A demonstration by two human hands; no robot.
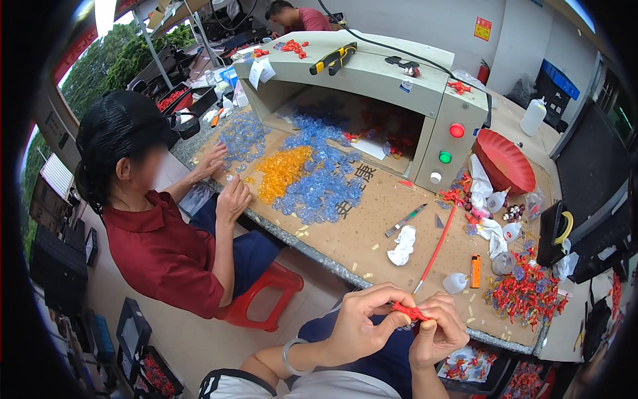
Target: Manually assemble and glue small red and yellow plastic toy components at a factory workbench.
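Close to my body, just past the table's front edge, I pinch a small red plastic figure (408, 310) between both hands. My left hand (367, 320) closes on its left end with thumb and fingers. Thumb and forefinger of my right hand (438, 330) grip its right end. The figure's underside is partly hidden by my fingers. Just beyond them lies a thin red rod with a pale tip (435, 249). A small white squeeze bottle (455, 282) and an orange box cutter (475, 271) lie near my right hand.
A grey machine (435, 126) with an opening stands across the cardboard-covered table. Blue clear pieces (322, 196) and orange ones (282, 173) lie heaped before it. At right are a pile of red figures (528, 292) and a red basin (505, 163). A co-worker (156, 246) sits at left.
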